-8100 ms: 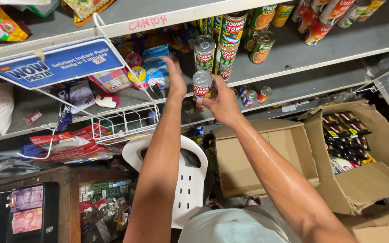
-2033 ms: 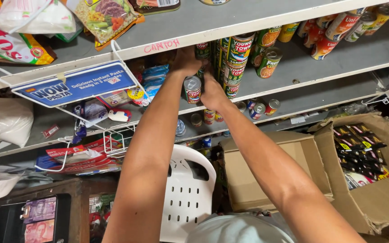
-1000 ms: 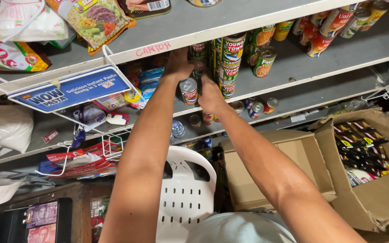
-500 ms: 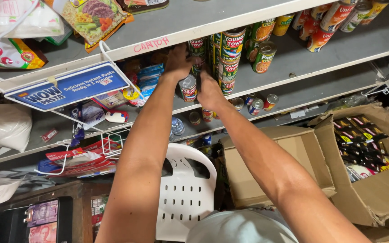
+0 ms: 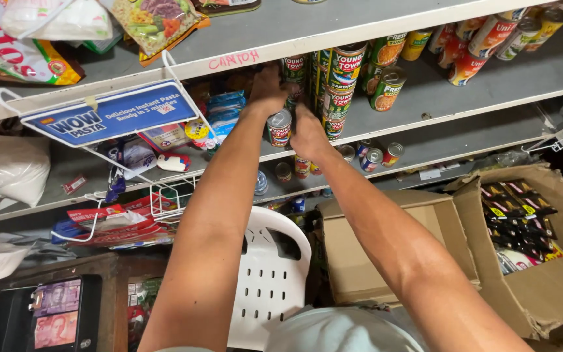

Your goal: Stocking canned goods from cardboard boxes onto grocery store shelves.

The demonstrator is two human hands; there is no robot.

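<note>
Tightly hemmed by stacked cans (image 5: 341,68), right hand (image 5: 307,130) grips small can (image 5: 279,128); left hand (image 5: 267,88) steadies.

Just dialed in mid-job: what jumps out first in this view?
Two bare arms reach up the middle, the left hand and right hand around a small can at the grey shelf stacked with cans. A blue pasta sign hangs at left; an open cardboard box of packets sits lower right.

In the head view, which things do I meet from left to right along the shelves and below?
Blue sign → left hand → small can → right hand → stacked cans → open cardboard box.
</note>
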